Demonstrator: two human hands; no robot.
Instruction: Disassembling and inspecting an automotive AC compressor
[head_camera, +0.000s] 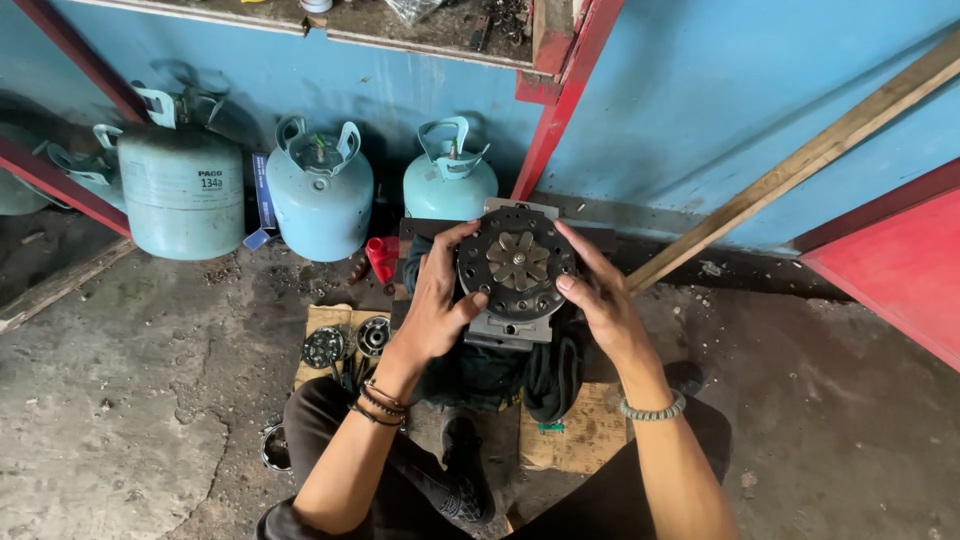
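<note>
- Two hands grip one round metal part: the left hand (435, 305) holds its left edge and the right hand (600, 295) holds its right edge.
- The round metal disc (517, 263) is dark, with a ring of small holes and a star-shaped hub in the middle. It sits on a grey block-shaped housing (512, 328), in front of the person, above a dark cloth (500, 375) and a piece of cardboard (585, 435) on the concrete floor (130, 400).
- Left fingers are curled around the rim, with the thumb pressed on the lower edge. Right fingers are stretched and close together along the rim, the thumb low near the housing.
- I judge the part heavy, stiff and perhaps oily, so slippery; the rim, gripped on two opposite sides, seems the safest place to hold.
- Its flat face points up toward the camera, a little tilted. The axis through the hub runs toward the viewer; the housing is longer from near to far.
- Three pale blue gas cylinders (320, 195) stand behind, at the blue wall (700, 110).
- Small round parts (345, 345) lie to the left on cardboard.
</note>
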